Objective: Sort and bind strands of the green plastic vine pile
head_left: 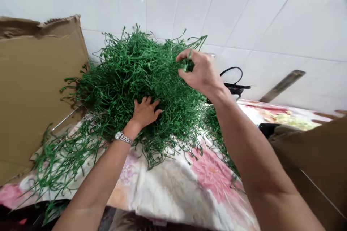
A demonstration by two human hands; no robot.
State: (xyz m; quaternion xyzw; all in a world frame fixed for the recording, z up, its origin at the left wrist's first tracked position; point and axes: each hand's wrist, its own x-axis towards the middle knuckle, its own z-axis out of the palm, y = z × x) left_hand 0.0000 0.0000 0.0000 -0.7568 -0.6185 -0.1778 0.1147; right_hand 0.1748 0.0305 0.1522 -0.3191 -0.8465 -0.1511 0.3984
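Observation:
A big tangled heap of thin green artificial plant stems [130, 65] with small knobbed tips lies on a floral cloth [162, 184]. My left hand [146, 111], with a metal watch [124, 137] at the wrist, rests against the front of the heap with its fingers spread. Over the heap's upper right side, my right hand [199, 68] is curled, with green strands between its thumb and fingers. Some stems stick up just behind that hand. Exactly how many strands it grips is hidden among the others.
A torn-edged cardboard box [40, 90] stands left, a thin metal rod [67, 117] beside it. More cardboard [311, 162] is at right. White wall tiles [162, 3] rise behind. A black strapped item [235, 87] and a flat metal strip [283, 86] are near the wall.

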